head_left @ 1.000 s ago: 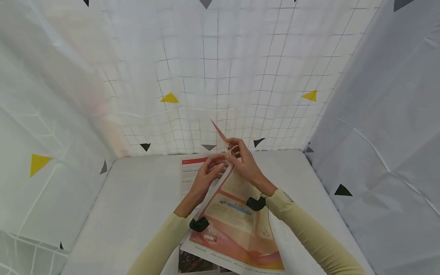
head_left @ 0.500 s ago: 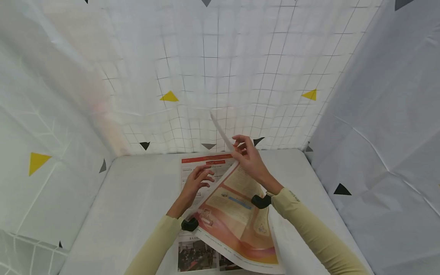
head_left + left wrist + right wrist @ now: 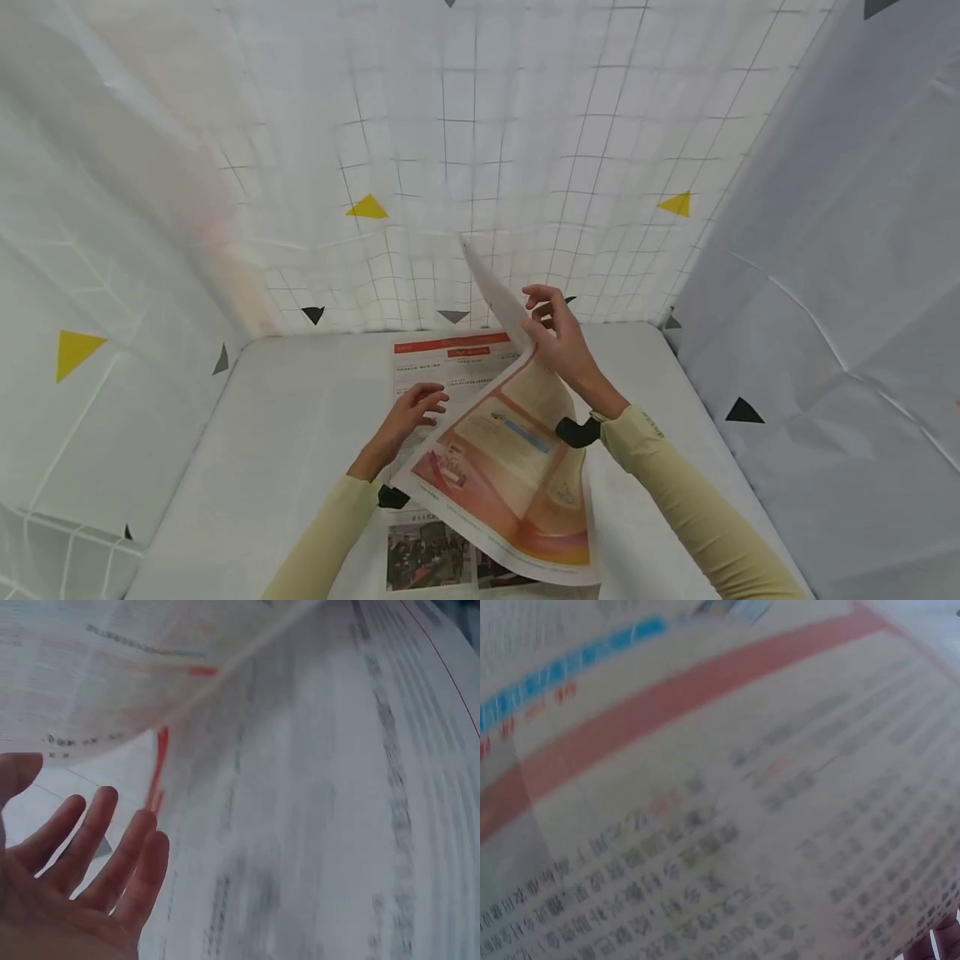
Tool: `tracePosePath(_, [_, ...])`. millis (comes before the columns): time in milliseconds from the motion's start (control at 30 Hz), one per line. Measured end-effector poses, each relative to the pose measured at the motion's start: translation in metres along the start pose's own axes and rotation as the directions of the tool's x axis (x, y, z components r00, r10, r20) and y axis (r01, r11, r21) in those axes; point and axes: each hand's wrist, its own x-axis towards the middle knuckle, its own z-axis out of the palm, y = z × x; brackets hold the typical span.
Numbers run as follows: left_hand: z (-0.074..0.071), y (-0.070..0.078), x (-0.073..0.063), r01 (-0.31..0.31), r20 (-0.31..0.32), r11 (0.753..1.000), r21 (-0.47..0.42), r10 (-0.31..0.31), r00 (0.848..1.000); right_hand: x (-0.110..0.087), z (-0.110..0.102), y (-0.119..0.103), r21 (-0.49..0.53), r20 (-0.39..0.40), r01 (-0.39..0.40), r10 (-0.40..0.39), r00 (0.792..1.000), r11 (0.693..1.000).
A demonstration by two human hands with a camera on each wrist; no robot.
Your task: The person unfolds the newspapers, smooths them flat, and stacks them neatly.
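A newspaper sheet (image 3: 517, 479) with an orange and pink printed page is raised and tilted above the table, its upper part standing up as a white flap (image 3: 491, 292). My right hand (image 3: 561, 346) pinches the sheet by its edge near the top. Over the left side of the paper, my left hand (image 3: 405, 421) hovers with fingers spread and loosely bent, holding nothing. Below lies another newspaper page (image 3: 427, 554) with a red header and photos, partly covered by the raised sheet. In the left wrist view the left hand's fingers (image 3: 154, 862) are apart from the lifted page (image 3: 112, 682).
The white table (image 3: 292, 433) extends on both sides of the paper. Behind it hangs a white gridded curtain (image 3: 540, 167) with yellow and dark triangles. A pale curtain (image 3: 840, 317) stands at the right side, another (image 3: 82, 250) at the left.
My left hand has let go of the sheet and moved left and toward me. The right hand has shifted right and slightly up with the sheet, uncovering more of the page beneath.
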Motion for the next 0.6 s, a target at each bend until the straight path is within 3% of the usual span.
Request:
tracePosePath(133, [-0.003, -0.014, -0.003, -0.010, 0.033, 0.991, 0.130, 0.006, 0.999, 0.000, -0.006, 0.002, 0.009, -0.013, 0.001, -0.001, 1.000, 1.000])
tracePosePath(233, [-0.003, -0.023, -0.005, -0.038, 0.073, 0.970, 0.241, 0.021, 0.997, 0.002, -0.009, 0.000, 0.022, -0.016, -0.007, 0.007, 1.000, 1.000])
tracePosePath(367, [-0.003, -0.033, -0.007, -0.074, 0.111, 0.945, 0.318, 0.041, 0.993, 0.003, -0.011, 0.001, 0.044, -0.018, -0.018, 0.019, 1.000, 0.999])
tracePosePath(600, [-0.001, -0.048, -0.014, -0.041, 0.150, 0.886, 0.462, -0.033, 0.988, 0.002, -0.015, 0.008, 0.029, -0.034, -0.008, 0.009, 0.999, 1.000])
